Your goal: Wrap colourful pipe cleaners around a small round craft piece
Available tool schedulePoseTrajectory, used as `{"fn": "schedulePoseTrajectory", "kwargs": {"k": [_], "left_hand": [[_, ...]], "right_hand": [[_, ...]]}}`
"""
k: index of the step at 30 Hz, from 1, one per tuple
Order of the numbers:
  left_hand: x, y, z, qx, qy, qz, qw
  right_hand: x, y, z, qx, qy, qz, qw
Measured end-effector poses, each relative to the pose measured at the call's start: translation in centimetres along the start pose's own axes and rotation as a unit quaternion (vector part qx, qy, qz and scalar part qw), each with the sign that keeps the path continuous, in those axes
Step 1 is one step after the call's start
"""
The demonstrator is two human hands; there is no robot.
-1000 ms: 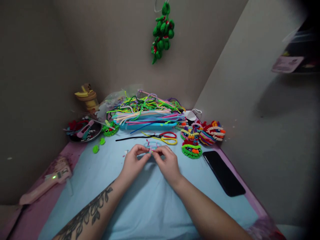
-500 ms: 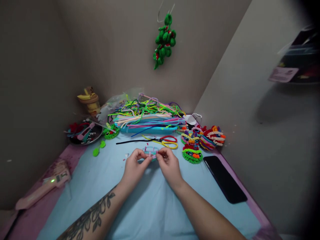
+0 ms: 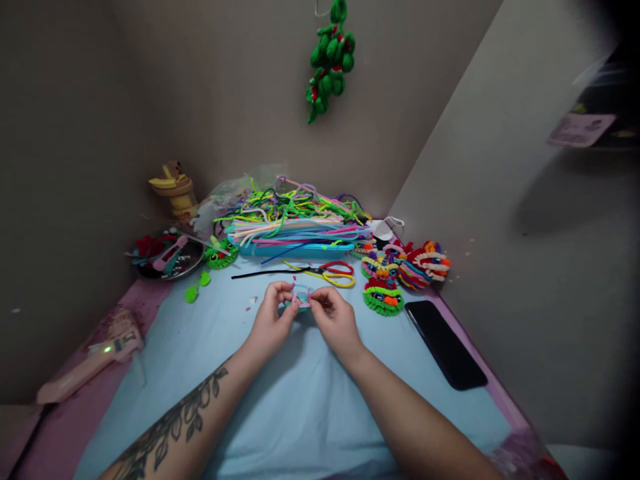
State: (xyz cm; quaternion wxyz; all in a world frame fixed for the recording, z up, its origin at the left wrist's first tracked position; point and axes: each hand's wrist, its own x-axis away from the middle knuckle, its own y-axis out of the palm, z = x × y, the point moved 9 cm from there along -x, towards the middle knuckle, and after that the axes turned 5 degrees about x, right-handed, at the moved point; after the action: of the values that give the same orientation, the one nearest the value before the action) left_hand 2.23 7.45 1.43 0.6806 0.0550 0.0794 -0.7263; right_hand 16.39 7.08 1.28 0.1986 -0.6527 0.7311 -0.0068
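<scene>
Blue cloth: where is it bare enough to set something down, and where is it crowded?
Bare cloth shows between the left hand and glue gun, and between the right hand and phone. Crowded: beyond the hands, where scissors, tray and toys lie close together.

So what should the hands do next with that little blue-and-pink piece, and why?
Perhaps turn the blue-and-pink piece slightly: the left hand and right hand both seem to pinch it, hiding parts of its edges.

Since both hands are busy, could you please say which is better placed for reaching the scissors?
Likely the right hand: the scissors' handles lie just beyond it, farther from the left hand.
</scene>
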Motion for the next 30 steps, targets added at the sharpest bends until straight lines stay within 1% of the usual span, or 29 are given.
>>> {"fn": "schedulePoseTrajectory", "kwargs": {"k": [4, 6, 7, 9, 11, 12, 14, 17, 20, 24, 27, 28, 30], "left_hand": [[0.0, -0.1, 0.2, -0.025, 0.018, -0.002, 1.0], [0.1, -0.7, 0.8, -0.08, 0.055, 0.02, 0.995], [0.3, -1.0, 1.3, -0.126, 0.083, 0.038, 0.988], [0.8, -1.1, 2.6, -0.235, 0.149, 0.062, 0.958], [1.3, -0.5, 3.6, -0.321, 0.199, 0.056, 0.924], [1.5, -0.1, 3.9, -0.349, 0.212, 0.045, 0.912], [1.6, 0.5, 4.0, -0.386, 0.217, 0.024, 0.896], [1.5, 1.0, 3.9, -0.414, 0.208, 0.007, 0.886], [1.4, 1.0, 3.7, -0.413, 0.204, 0.001, 0.888], [1.3, 0.6, 3.8, -0.386, 0.208, -0.003, 0.899], [1.1, 0.1, 3.9, -0.329, 0.207, -0.002, 0.921], [0.9, -0.2, 3.8, -0.306, 0.2, 0.005, 0.931], [0.4, -0.8, 3.3, -0.267, 0.164, 0.022, 0.949]], "right_hand": [[0.0, 1.0, 0.9, -0.062, 0.033, -0.04, 0.997], [0.0, 1.1, 1.2, -0.076, 0.047, -0.04, 0.995], [0.0, 1.0, 1.2, -0.074, 0.05, -0.032, 0.995], [0.0, 0.5, 1.1, -0.057, 0.047, -0.013, 0.997], [0.1, 0.2, 0.7, -0.027, 0.029, -0.006, 0.999], [0.1, 0.2, 0.4, -0.01, 0.017, -0.008, 1.0], [0.3, 0.2, -0.1, 0.024, -0.01, -0.015, 1.0], [0.5, 0.4, -0.5, 0.057, -0.037, -0.024, 0.997], [0.6, 0.5, -0.5, 0.061, -0.042, -0.026, 0.997], [0.3, 0.2, 0.0, 0.024, -0.004, -0.011, 1.0], [0.0, -0.4, 0.5, -0.024, 0.024, 0.016, 0.999], [-0.2, -0.6, 0.7, -0.044, 0.031, 0.02, 0.998], [-0.4, -0.7, 1.0, -0.077, 0.043, 0.021, 0.996]]}}
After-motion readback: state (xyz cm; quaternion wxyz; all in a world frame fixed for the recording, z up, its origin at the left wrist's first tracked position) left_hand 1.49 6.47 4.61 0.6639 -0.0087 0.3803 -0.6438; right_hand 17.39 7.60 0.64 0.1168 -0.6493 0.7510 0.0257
